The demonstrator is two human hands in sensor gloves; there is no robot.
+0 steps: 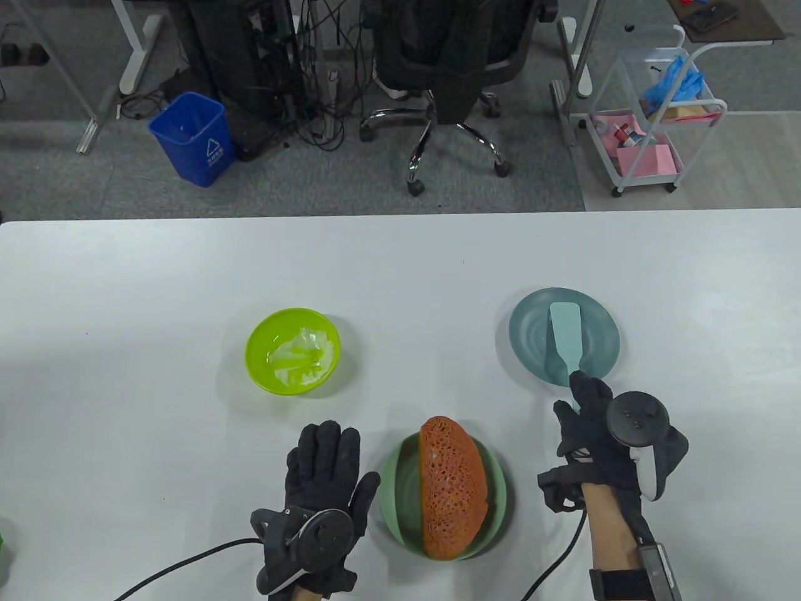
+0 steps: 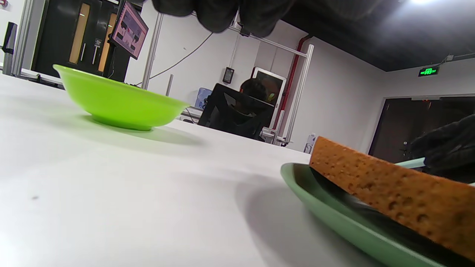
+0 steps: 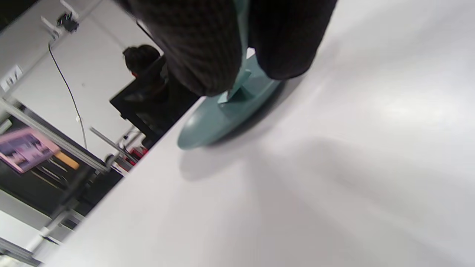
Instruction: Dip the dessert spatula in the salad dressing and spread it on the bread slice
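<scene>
A white table (image 1: 156,282) carries everything; beyond its far edge lie grey carpet, a blue bin (image 1: 191,138), a black office chair (image 1: 450,69) and a white cart (image 1: 657,125). Toward the right edge sits a teal plate (image 1: 532,332) with the pale spatula (image 1: 563,335) lying on it, blade toward the far edge, handle over the near rim. The right hand (image 1: 594,432) has its fingers closed on that handle. Left of centre stands a green bowl (image 1: 256,363) holding white dressing (image 1: 303,357). At the near edge a bread slice (image 1: 452,488) rests on a green plate (image 1: 394,507), with the left hand (image 1: 322,482) just beside it, palm down on the table, fingers spread and holding nothing. The left wrist view alone shows the bowl's outer wall, the bread's porous side raised on the plate rim, a seated person and a green exit sign (image 2: 428,71). The right wrist view shows the gloved fingers (image 3: 200,48) around the handle above the plate rim.
</scene>
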